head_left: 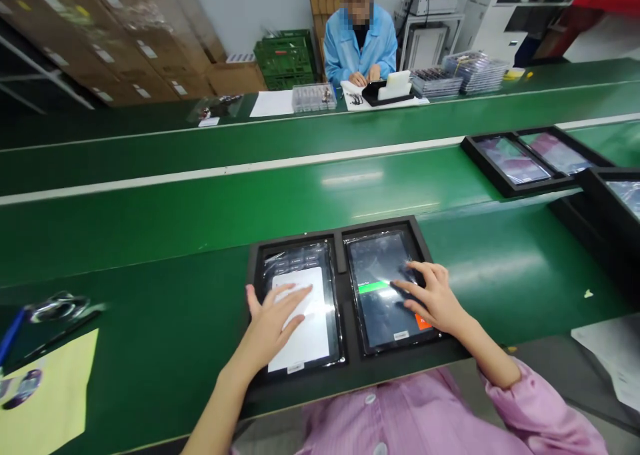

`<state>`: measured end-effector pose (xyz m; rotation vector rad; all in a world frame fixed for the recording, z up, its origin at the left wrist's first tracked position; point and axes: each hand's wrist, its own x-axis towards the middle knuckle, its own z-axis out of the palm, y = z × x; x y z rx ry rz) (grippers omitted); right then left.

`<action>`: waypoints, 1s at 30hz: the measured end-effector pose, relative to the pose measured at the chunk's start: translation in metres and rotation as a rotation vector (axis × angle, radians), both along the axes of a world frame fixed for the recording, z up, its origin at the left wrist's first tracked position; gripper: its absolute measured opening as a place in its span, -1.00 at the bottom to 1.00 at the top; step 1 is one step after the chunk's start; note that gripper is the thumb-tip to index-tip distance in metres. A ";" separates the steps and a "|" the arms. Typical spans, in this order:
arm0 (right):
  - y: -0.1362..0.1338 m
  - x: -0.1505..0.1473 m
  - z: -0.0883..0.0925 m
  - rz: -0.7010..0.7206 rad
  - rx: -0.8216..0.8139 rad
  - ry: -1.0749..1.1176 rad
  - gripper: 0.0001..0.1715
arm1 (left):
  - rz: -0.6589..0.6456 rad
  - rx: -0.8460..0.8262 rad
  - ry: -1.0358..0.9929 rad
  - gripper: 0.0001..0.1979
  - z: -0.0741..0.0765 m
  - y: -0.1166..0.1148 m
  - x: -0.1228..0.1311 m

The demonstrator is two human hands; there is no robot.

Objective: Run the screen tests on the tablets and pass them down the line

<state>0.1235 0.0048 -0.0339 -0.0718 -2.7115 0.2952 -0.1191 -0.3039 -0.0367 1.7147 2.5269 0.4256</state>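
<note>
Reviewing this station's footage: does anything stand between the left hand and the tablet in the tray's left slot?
Yes: a white sheet lies on the tablet, directly under the left hand, covering much of it.

Green conveyor belt [200,241] bearing black two-bay tray [341,275] with tablets [373,261], further black trays [515,161] rightward, yellow sheet [45,395] leftward.

Just one head cam, tilted forward and down, sitting close above the left hand [270,328] and right hand [433,295] at bottom center.
</note>
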 end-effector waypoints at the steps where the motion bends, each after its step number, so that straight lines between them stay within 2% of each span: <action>1: 0.000 0.000 -0.001 -0.033 0.009 0.015 -0.62 | 0.078 0.028 0.026 -0.49 -0.002 0.002 -0.001; 3: 0.000 -0.001 -0.002 -0.087 0.007 0.026 -0.61 | 0.193 0.103 0.078 -0.39 -0.002 0.005 -0.001; 5: 0.000 -0.001 -0.002 -0.113 0.006 0.014 -0.62 | 0.213 0.178 0.128 -0.36 0.000 0.007 0.001; 11: -0.002 0.000 -0.001 -0.117 0.032 -0.003 -0.69 | -0.040 0.262 0.250 -0.54 0.010 0.004 0.012; 16: -0.001 0.000 -0.003 -0.166 0.016 0.009 -0.71 | -0.109 0.240 0.282 -0.51 0.010 0.008 0.017; 19: 0.000 0.003 -0.009 -0.287 -0.038 0.061 -0.64 | -0.131 0.172 0.313 -0.49 0.011 0.008 0.015; 22: 0.005 0.000 -0.017 -0.451 -0.053 0.057 -0.62 | -0.139 0.156 0.268 -0.40 0.018 0.013 0.004; 24: 0.010 -0.007 -0.021 -0.503 -0.021 0.019 -0.56 | -0.089 0.102 0.187 -0.40 0.025 0.027 -0.006; 26: 0.016 -0.018 -0.023 -0.513 0.008 -0.024 -0.52 | -0.013 -0.011 0.115 -0.44 0.031 0.051 -0.016; 30: 0.021 -0.036 -0.024 -0.532 0.000 -0.008 -0.60 | 0.132 -0.172 0.076 -0.41 0.035 0.104 -0.021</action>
